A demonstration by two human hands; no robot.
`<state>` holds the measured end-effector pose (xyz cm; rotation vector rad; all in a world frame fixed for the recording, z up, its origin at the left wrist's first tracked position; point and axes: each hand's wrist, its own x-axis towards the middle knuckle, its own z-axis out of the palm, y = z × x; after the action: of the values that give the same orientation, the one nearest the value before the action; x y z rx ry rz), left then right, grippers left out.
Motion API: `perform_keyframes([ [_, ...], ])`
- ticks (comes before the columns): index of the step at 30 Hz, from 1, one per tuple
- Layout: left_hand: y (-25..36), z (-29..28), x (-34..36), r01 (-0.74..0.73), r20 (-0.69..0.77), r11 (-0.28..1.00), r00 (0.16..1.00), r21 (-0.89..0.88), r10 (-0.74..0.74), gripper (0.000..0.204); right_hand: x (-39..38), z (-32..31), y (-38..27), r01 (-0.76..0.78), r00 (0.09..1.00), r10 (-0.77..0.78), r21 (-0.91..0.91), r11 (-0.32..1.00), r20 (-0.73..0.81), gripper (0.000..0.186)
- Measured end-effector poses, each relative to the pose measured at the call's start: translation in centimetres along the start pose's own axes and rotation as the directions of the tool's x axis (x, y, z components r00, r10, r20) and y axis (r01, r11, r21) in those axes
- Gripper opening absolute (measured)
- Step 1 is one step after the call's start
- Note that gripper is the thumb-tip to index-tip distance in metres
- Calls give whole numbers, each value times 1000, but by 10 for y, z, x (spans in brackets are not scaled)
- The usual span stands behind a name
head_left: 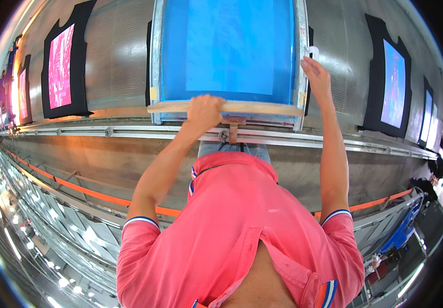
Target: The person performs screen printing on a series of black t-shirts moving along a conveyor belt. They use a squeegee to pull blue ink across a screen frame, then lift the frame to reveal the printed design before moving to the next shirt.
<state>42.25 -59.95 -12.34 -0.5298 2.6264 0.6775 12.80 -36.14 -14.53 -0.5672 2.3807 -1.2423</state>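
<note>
Pink cloth fills the bottom of the head view: a polo shirt point(242, 231) with striped sleeve cuffs, nearest the lens, from which both bare forearms reach up toward a long printing table point(113, 66). Black shirts point(65, 64) with bright pink prints lie in a row along the table on the left, and more black shirts point(388, 77) with blue prints lie on the right. A metal rail point(129, 132) runs along the table's near edge, with an orange strip point(88, 192) lower down. Between the arms sits a screen frame point(231, 51), metal-edged with blue mesh and a paler blue rectangle in its middle, lying flat on the table. Across its near edge rests a long wooden squeegee point(262, 108), pale and straight. The left hand point(203, 110) is closed in a fist around the squeegee's handle, left of its middle. The right hand point(316, 74) lies on the frame's right rail, fingers curled over the edge beside a small white clip point(313, 51).
</note>
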Motion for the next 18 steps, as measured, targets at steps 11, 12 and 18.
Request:
perform_keyframes([
  [11, -18, -11, 97, 35, 429, 999, 903, 14, -38, 22, 3, -39, 29, -98, 959, 85, -35, 995, -269, 59],
  [12, -20, -15, 108, 37, 488, 999, 872, 22, -43, 20, 12, -38, 33, -113, 953, 99, -33, 993, -286, 59],
  [18, -48, -37, 157, -75, 716, 997, 696, 2, 51, 35, 63, -12, 40, -244, 951, 234, -25, 970, -201, 63],
])
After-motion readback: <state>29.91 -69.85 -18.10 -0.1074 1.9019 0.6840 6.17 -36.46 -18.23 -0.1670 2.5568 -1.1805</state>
